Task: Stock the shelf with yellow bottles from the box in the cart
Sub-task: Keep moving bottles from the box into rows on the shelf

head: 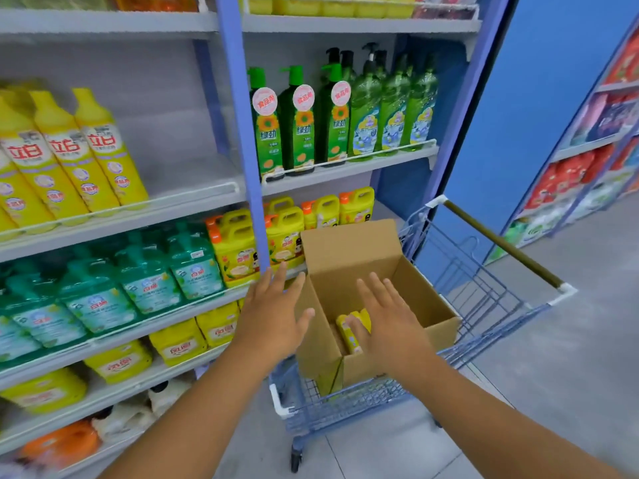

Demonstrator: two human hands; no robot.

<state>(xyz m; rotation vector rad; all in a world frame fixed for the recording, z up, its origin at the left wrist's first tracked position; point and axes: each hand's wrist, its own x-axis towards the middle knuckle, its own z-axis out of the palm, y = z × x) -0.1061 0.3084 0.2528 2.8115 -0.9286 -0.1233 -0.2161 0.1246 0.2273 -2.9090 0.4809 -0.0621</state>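
- Both forearms reach forward over the blue cart [484, 326].
- Left hand [276, 316], fingers spread, holds nothing, hovering at the cardboard box's [432, 305] left edge.
- Right hand [390, 316], fingers straight, hangs over a yellow bottle [347, 331] inside the box; contact unclear.
- Beyond, more yellow bottles stand on the shelf [193, 198].

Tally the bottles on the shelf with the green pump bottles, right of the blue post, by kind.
Dark green pump bottles with round pink stickers: 3
Clear light-green pump bottles with blue labels in the front row: 3
Total: 6 in front; more black pump tops show behind, too hidden to count.
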